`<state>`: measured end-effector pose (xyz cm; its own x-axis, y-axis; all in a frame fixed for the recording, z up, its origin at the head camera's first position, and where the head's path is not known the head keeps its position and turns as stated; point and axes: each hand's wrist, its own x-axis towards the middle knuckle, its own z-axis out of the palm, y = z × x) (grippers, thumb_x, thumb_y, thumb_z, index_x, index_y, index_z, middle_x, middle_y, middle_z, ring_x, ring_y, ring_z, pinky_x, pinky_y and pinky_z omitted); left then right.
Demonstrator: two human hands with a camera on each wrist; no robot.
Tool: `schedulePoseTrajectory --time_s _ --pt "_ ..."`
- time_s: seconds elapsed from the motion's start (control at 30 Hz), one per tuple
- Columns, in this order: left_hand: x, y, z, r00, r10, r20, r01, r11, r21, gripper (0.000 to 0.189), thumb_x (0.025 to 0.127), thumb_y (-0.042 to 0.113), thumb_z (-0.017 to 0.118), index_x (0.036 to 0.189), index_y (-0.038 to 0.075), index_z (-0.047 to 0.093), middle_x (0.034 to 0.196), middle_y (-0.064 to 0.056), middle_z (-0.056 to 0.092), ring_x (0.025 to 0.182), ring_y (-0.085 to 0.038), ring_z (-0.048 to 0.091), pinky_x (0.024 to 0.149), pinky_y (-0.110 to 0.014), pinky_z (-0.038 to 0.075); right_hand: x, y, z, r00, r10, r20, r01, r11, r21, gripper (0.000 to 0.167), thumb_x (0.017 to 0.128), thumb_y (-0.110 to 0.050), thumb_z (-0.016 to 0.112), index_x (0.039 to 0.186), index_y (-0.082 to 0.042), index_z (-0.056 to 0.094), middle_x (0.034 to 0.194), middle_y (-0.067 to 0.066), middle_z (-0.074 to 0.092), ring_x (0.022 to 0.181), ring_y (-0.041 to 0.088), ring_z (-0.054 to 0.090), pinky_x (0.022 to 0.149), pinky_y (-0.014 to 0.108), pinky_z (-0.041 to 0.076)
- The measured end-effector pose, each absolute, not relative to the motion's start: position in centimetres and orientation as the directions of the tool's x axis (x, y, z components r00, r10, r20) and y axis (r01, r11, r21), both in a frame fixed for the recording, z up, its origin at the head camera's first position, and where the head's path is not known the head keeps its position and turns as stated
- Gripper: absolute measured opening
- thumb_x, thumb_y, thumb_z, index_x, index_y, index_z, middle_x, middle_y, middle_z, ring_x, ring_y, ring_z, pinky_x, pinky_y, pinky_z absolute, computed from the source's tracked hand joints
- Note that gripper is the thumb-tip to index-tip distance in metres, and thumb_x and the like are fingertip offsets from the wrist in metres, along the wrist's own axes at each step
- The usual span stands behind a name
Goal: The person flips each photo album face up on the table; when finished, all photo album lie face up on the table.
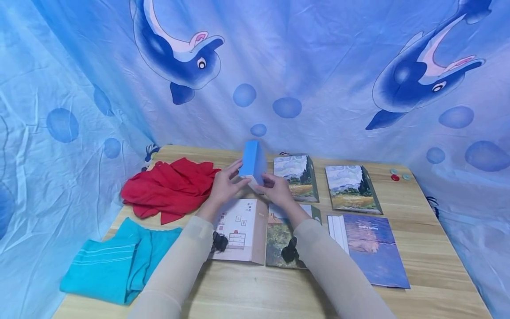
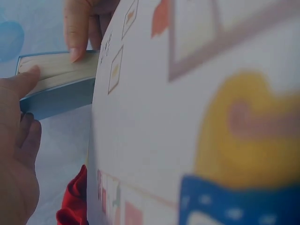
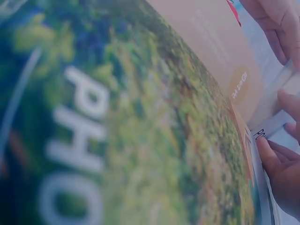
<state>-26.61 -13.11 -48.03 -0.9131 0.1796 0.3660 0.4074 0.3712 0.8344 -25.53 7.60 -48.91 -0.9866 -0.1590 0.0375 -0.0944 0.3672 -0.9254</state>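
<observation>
A thick blue book (image 1: 249, 160) with cream page edges (image 2: 58, 70) stands tilted at the back middle of the table, its spine side up. My left hand (image 1: 227, 184) grips it from the left, the thumb on the page edges and the fingers along the cover. From the right, my right hand (image 1: 277, 190) pinches it, thumb also at the near end. Right below the hands lie a white book with furniture drawings (image 1: 243, 226) and a green landscape photo album (image 1: 280, 239), side by side. Both show large and close in the wrist views.
A red cloth (image 1: 171, 188) and a folded turquoise cloth (image 1: 107, 261) lie at left. Two landscape-covered books (image 1: 292, 175) (image 1: 352, 188) sit at back right, with a purple-blue photo album (image 1: 376, 250) nearer. Several small discs (image 1: 395, 177) lie by the right edge. A dolphin-print curtain (image 1: 318, 57) hangs behind.
</observation>
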Motion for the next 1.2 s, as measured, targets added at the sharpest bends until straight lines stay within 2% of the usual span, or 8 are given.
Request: schedulePoseTrajectory --time_s 0.37,0.53,0.67,0.77,0.87,0.97,1.1,1.2 --pt "-26.7 -14.8 -48.6 -0.935 0.156 0.319 0.353 0.483 0.801 0.071 0.086 0.018 0.083 0.148 0.007 0.052 0.153 -0.008 0.049 0.131 -0.032 0.055 0.104 -0.044 0.050 -25.6 7.5 -48.8 -0.971 -0.231 0.062 -0.192 0.599 -0.777 0.052 0.090 -0.024 0.077 0.136 -0.002 0.063 0.133 0.021 0.064 0.120 0.036 0.063 0.104 0.045 0.051" --pt "-26.7 -15.4 -48.9 -0.943 0.161 0.291 0.332 0.506 0.796 0.072 0.087 0.020 0.083 0.149 0.007 0.050 0.154 -0.009 0.047 0.131 -0.031 0.055 0.103 -0.043 0.050 -25.8 7.4 -48.5 -0.944 -0.302 0.130 -0.311 0.694 -0.649 0.025 0.090 -0.018 0.078 0.109 -0.002 0.075 0.099 0.016 0.073 0.093 0.031 0.067 0.086 0.042 0.056" --pt "-26.7 -15.5 -49.1 -0.949 0.158 0.274 0.315 0.536 0.783 0.071 0.087 0.023 0.082 0.148 0.005 0.051 0.153 -0.013 0.048 0.132 -0.032 0.055 0.104 -0.043 0.050 -25.8 7.3 -48.3 -0.938 -0.320 0.132 -0.327 0.694 -0.641 0.018 0.092 -0.019 0.076 0.095 -0.002 0.071 0.078 0.016 0.063 0.070 0.030 0.056 0.069 0.040 0.049" --pt "-26.5 -15.7 -49.3 -0.961 0.147 0.233 0.274 0.591 0.759 0.068 0.087 0.024 0.082 0.145 0.004 0.054 0.148 -0.015 0.053 0.132 -0.032 0.055 0.107 -0.043 0.048 -25.8 7.4 -48.4 -0.946 -0.302 0.117 -0.303 0.696 -0.650 0.021 0.092 -0.020 0.076 0.102 -0.002 0.071 0.081 0.016 0.063 0.071 0.030 0.055 0.071 0.040 0.050" --pt "-26.4 -15.7 -49.5 -0.976 0.150 0.155 0.216 0.653 0.726 0.066 0.089 0.025 0.080 0.145 0.004 0.054 0.146 -0.015 0.056 0.135 -0.032 0.053 0.110 -0.043 0.046 -25.8 7.5 -48.4 -0.961 -0.259 0.101 -0.260 0.713 -0.652 0.037 0.091 -0.020 0.077 0.122 -0.001 0.070 0.109 0.018 0.070 0.099 0.032 0.065 0.094 0.044 0.054" --pt "-26.3 -15.7 -49.6 -0.984 0.151 0.091 0.170 0.679 0.714 0.063 0.092 0.025 0.077 0.147 0.005 0.053 0.147 -0.015 0.055 0.137 -0.032 0.050 0.112 -0.044 0.044 -25.9 7.6 -48.3 -0.969 -0.235 0.076 -0.225 0.719 -0.658 0.050 0.091 -0.020 0.077 0.135 -0.001 0.063 0.135 0.020 0.062 0.127 0.036 0.057 0.112 0.047 0.044" --pt "-26.3 -15.6 -49.7 -0.987 0.140 0.080 0.154 0.670 0.726 0.061 0.093 0.024 0.076 0.146 0.004 0.053 0.148 -0.015 0.054 0.138 -0.032 0.049 0.112 -0.044 0.044 -25.9 7.8 -48.1 -0.970 -0.237 0.052 -0.210 0.712 -0.670 0.050 0.091 -0.019 0.076 0.136 -0.001 0.062 0.134 0.020 0.063 0.125 0.036 0.059 0.110 0.047 0.045" --pt "-26.3 -15.6 -49.8 -0.986 0.138 0.089 0.159 0.658 0.736 0.061 0.092 0.025 0.077 0.145 0.004 0.054 0.147 -0.014 0.054 0.137 -0.031 0.050 0.111 -0.044 0.044 -25.9 7.9 -48.1 -0.967 -0.244 0.072 -0.229 0.712 -0.664 0.046 0.091 -0.019 0.077 0.131 -0.001 0.065 0.119 0.019 0.069 0.109 0.034 0.066 0.100 0.046 0.053"
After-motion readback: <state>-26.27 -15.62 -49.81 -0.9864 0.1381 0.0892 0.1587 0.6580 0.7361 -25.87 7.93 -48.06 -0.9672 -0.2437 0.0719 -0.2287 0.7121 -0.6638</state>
